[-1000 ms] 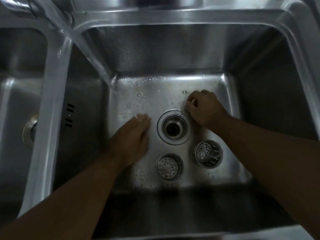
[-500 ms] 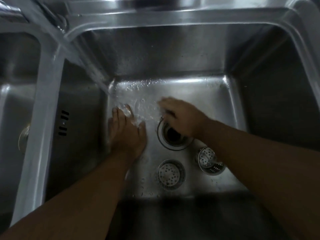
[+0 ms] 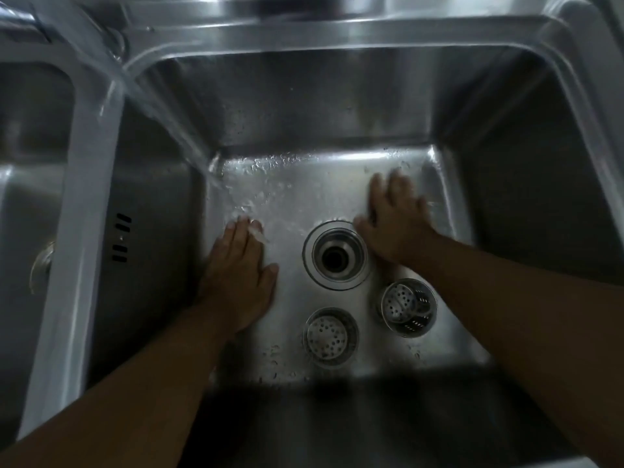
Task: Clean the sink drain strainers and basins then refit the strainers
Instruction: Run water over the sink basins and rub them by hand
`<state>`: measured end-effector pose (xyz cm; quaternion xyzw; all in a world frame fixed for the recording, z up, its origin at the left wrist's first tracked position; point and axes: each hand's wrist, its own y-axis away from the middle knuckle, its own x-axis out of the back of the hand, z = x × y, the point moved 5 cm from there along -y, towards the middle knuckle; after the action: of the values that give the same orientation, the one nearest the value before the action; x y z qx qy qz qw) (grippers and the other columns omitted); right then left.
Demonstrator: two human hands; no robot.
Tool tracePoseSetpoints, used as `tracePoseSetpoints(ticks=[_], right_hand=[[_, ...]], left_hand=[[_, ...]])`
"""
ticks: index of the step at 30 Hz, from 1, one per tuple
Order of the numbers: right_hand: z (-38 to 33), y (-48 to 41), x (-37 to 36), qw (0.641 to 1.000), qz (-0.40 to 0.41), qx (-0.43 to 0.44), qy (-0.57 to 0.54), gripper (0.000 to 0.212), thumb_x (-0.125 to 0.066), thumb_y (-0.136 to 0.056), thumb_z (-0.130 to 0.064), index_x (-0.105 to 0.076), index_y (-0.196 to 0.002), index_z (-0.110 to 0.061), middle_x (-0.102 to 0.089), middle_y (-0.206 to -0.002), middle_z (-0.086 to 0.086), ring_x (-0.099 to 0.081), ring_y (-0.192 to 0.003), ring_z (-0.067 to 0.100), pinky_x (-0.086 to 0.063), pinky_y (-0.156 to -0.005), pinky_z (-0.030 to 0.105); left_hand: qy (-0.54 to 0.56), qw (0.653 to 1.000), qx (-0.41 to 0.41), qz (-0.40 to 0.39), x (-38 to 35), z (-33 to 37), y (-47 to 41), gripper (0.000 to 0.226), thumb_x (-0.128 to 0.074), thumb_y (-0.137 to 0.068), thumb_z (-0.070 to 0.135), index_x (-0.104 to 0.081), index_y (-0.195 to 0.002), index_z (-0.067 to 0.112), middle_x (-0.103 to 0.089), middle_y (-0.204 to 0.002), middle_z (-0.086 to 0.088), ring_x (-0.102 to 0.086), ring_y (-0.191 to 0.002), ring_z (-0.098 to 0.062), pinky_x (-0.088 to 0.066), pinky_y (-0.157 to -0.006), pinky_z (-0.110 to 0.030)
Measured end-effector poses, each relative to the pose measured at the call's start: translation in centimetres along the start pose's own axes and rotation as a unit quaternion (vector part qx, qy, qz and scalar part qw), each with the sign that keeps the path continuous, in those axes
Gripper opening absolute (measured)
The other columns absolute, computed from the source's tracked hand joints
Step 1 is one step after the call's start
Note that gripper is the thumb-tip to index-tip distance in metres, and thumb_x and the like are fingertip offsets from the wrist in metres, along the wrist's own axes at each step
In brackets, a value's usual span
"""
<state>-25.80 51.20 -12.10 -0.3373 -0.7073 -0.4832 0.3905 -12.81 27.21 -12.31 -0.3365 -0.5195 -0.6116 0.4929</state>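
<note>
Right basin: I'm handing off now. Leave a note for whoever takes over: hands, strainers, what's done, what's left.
The open left hand is flat on the right basin floor, fingertips in the water stream.
The open right hand is flat on the floor beside the open drain.
The near strainer and tipped strainer lie loose on the floor.
Done: strainers pulled out.
Left: finish rinsing, refit both strainers.

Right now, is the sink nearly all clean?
Maybe halfway. Done: the near strainer and the tilted strainer are out, lying on the basin floor beside the open drain. In hand: the left hand and right hand press flat on the wet floor, with running water. Left: refitting the strainers; the other basin can't be judged.
</note>
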Motion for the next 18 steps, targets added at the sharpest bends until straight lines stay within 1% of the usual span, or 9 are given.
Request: tracePoseSetpoints(ticks=[2, 3, 5, 7, 10, 12, 14, 16, 18], right_hand=[[-4.2, 0.7, -0.6, 0.978, -0.066, 0.198, -0.021, 0.063, -0.049, -0.1, -0.046, -0.036, -0.153, -0.018, -0.021, -0.165, 0.011, -0.013, -0.154, 0.025, -0.015, -0.124, 0.049], [-5.7, 1.3, -0.6, 0.96, -0.098, 0.252, -0.067, 0.046, -0.052, -0.099, -0.044, -0.057, -0.139, -0.021, -0.044, -0.156, 0.005, -0.034, -0.147, 0.02, -0.025, -0.121, 0.042], [-5.9, 1.2, 0.6, 0.953, -0.069, 0.211, -0.206, 0.026, -0.058, -0.096, -0.042, -0.077, -0.102, -0.025, -0.074, -0.112, -0.009, -0.067, -0.108, 0.006, -0.05, -0.098, 0.03], [-3.5, 0.2, 2.2, 0.957, 0.036, 0.104, -0.267, 0.02, -0.06, -0.094, -0.034, -0.076, -0.093, -0.023, -0.074, -0.091, -0.011, -0.068, -0.087, 0.005, -0.054, -0.082, 0.028], [1.8, -0.6, 3.7, 0.988, 0.098, -0.065, -0.101, 0.029, -0.052, -0.096, -0.038, -0.068, -0.105, -0.016, -0.068, -0.106, 0.011, -0.064, -0.101, 0.03, -0.054, -0.09, 0.042], [2.7, 0.0, 3.1, 0.995, 0.026, -0.089, -0.039, 0.04, -0.044, -0.1, -0.045, -0.064, -0.11, -0.012, -0.066, -0.113, 0.016, -0.061, -0.104, 0.032, -0.049, -0.09, 0.038], [0.5, 0.8, 1.5, 0.993, -0.111, 0.01, -0.029, 0.04, -0.042, -0.102, -0.049, -0.067, -0.101, -0.017, -0.07, -0.108, 0.009, -0.062, -0.091, 0.021, -0.043, -0.079, 0.031], [-2.1, 2.0, 0.5, 0.96, -0.239, 0.062, -0.129, 0.037, -0.048, -0.1, -0.051, -0.07, -0.087, -0.024, -0.075, -0.09, 0.001, -0.067, -0.075, 0.012, -0.05, -0.068, 0.03], [-2.3, 1.5, 0.8, 0.946, -0.228, 0.032, -0.229, 0.039, -0.051, -0.1, -0.048, -0.07, -0.079, -0.022, -0.073, -0.075, 0.0, -0.069, -0.066, 0.015, -0.052, -0.059, 0.028]], left_hand=[[0.021, 0.999, 0.043, -0.02, -0.8, 0.6, -0.1, 0.083, -0.038, -0.099, 0.05, 0.005, -0.159, 0.013, 0.014, -0.167, -0.012, 0.016, -0.153, -0.028, 0.004, -0.125, -0.045], [0.038, 0.998, 0.049, -0.027, -1.1, 1.1, -0.2, 0.084, -0.038, -0.099, 0.051, 0.01, -0.158, 0.014, 0.018, -0.166, -0.011, 0.02, -0.152, -0.028, 0.008, -0.123, -0.044], [0.054, 0.997, 0.031, -0.038, -1.7, 2.1, -0.2, 0.084, -0.036, -0.099, 0.051, 0.016, -0.157, 0.019, 0.026, -0.164, -0.009, 0.027, -0.15, -0.027, 0.015, -0.119, -0.042], [0.053, 0.997, 0.014, -0.046, -2.1, 2.6, -0.2, 0.082, -0.035, -0.1, 0.05, 0.019, -0.156, 0.023, 0.031, -0.162, -0.008, 0.031, -0.148, -0.026, 0.018, -0.117, -0.041], [0.049, 0.998, 0.005, -0.04, -2.4, 2.1, -0.1, 0.081, -0.035, -0.1, 0.049, 0.019, -0.156, 0.026, 0.03, -0.163, -0.006, 0.031, -0.147, -0.024, 0.016, -0.119, -0.041], [0.035, 0.999, -0.006, -0.041, -2.6, 1.7, 0.0, 0.082, -0.035, -0.099, 0.052, 0.021, -0.155, 0.028, 0.029, -0.163, -0.005, 0.029, -0.149, -0.025, 0.017, -0.117, -0.038], [0.029, 0.999, -0.009, -0.045, -2.6, 1.6, -0.2, 0.084, -0.036, -0.098, 0.053, 0.023, -0.153, 0.031, 0.029, -0.163, -0.004, 0.027, -0.149, -0.025, 0.017, -0.115, -0.037], [0.032, 0.998, -0.011, -0.05, -2.4, 1.5, -0.2, 0.086, -0.039, -0.097, 0.054, 0.023, -0.153, 0.032, 0.027, -0.164, -0.004, 0.029, -0.148, -0.022, 0.016, -0.114, -0.037], [0.037, 0.998, -0.001, -0.05, -2.2, 1.2, 0.0, 0.088, -0.04, -0.095, 0.059, 0.024, -0.152, 0.035, 0.026, -0.164, -0.003, 0.033, -0.144, -0.018, 0.015, -0.115, -0.038]])
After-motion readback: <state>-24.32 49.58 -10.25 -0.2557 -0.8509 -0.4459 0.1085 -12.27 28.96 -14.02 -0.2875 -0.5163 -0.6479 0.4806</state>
